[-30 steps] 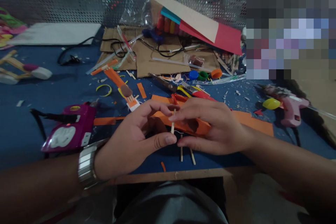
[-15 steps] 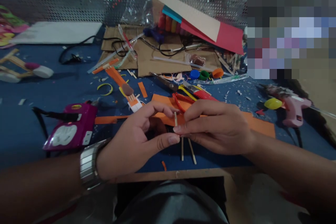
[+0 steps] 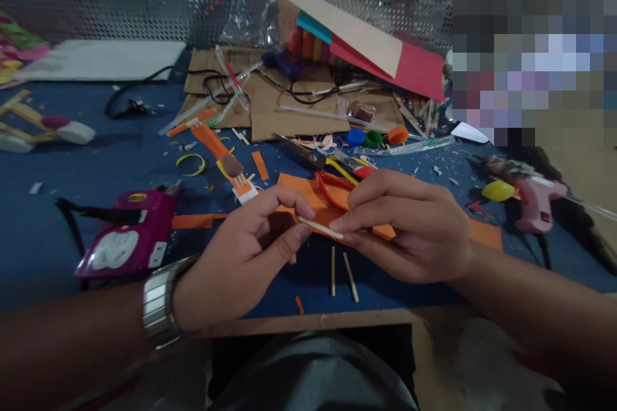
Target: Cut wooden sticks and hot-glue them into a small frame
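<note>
A short pale wooden stick [image 3: 321, 227] lies nearly level between my two hands above the table's front. My left hand [image 3: 260, 237], with a metal watch on the wrist, pinches its left end between thumb and forefinger. The fingertips of my right hand [image 3: 409, 225] are closed on its right end. Two similar sticks [image 3: 333, 273] lie on the blue table just below. Behind my hands are an orange paper sheet [image 3: 294, 186] and scissors with red handles [image 3: 328, 191], partly hidden by my right hand.
At left sits a purple box with a black cord [image 3: 130, 231]; at right, a pink glue gun [image 3: 537, 202]. An orange paper piece with sticks [image 3: 212, 144] lies ahead. Bottle caps [image 3: 373, 138], cardboard [image 3: 299, 115] and coloured sheets [image 3: 419, 70] fill the back.
The stick has turned from upright to nearly level. My left fingertips now hold its other end, and my right hand has shifted slightly right.
</note>
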